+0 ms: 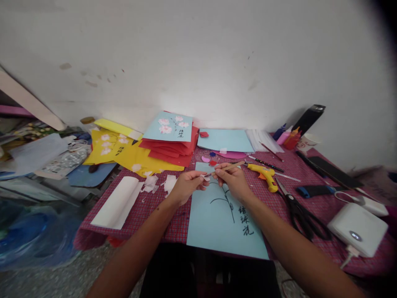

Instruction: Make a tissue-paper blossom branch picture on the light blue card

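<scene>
In the head view my left hand (190,185) pinches a small piece of white paper (204,176). My right hand (230,179) grips a thin wooden stick (235,165), its tip meeting the paper between my hands. Both hands are above a light blue sheet (214,225) that bears a drawn black branch and black brush characters. Just left of my left hand lie torn white paper pieces (151,183). A yellow glue gun (266,174) rests to the right of my right hand.
Folded white paper (116,203) lies left. Behind it are yellow sheets (124,155) and a red paper stack (173,151) topped by a blue flower card (169,126). On the right are black scissors (296,207), a blue-handled cutter (313,191), a white power bank (358,227) and paint bottles (291,138).
</scene>
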Tool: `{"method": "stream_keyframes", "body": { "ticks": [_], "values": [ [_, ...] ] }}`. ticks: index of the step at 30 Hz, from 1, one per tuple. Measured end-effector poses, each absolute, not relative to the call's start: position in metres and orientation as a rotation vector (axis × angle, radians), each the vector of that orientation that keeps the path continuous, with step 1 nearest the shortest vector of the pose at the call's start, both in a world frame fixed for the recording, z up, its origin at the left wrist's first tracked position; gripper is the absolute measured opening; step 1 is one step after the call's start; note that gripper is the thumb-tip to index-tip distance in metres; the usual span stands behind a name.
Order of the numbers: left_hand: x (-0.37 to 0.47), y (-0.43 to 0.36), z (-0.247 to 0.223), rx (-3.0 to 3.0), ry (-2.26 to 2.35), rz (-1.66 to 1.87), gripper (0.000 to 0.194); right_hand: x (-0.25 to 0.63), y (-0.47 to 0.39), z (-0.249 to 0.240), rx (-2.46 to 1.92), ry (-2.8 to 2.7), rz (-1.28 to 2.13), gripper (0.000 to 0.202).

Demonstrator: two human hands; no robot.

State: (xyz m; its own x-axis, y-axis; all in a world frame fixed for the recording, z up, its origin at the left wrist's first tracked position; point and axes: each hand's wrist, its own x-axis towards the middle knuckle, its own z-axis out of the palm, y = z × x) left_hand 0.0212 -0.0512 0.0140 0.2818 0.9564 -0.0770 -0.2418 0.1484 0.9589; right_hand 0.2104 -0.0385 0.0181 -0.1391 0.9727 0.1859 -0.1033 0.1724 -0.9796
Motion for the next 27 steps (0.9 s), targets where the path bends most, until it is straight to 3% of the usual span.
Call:
{"method": "stream_keyframes", "body": {
  "ticks": [27],
  "values": [
    [0.0221,-0.0571,0.0198,1.179,0.887,0.916,0.030,0.2110,-0.0417,0.0162,-0.883,-1.509,1.175,0.021]
  ]
}}
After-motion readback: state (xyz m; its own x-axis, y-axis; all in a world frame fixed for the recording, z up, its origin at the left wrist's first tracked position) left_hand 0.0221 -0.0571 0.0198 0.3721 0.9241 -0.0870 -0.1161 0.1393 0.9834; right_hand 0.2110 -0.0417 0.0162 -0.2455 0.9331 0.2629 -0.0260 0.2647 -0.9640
